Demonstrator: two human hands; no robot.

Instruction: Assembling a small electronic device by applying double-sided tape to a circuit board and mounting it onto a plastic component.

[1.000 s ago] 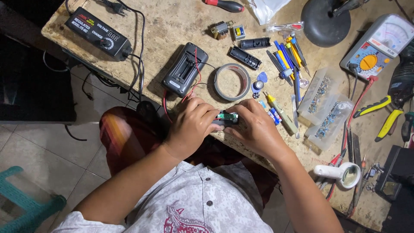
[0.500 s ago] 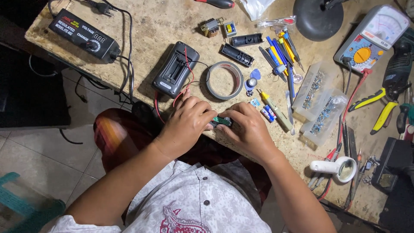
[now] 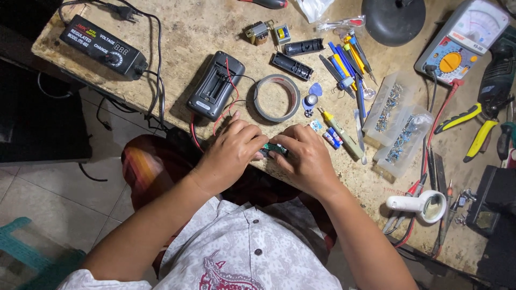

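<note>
Hands meet at bench edge | left hand (image 3: pixel 231 153) and right hand (image 3: pixel 306 161) both pinch small green circuit board (image 3: pixel 274 149) by its ends, likely to steady it | tape roll (image 3: pixel 276 98) and opened black device (image 3: pixel 216 85) just beyond.

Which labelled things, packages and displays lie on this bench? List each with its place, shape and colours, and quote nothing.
Power adapter: far left corner, long black box, white lettering, small dark display, round knob.
Analogue meter: far right, pale grey case, white dial face, orange and blue selector panel.
Clear plastic boxes: right of the right hand, two, holding small parts.
Clear bag: far edge, crumpled.
Small green board: held between both hands, left hand beside it.
</note>
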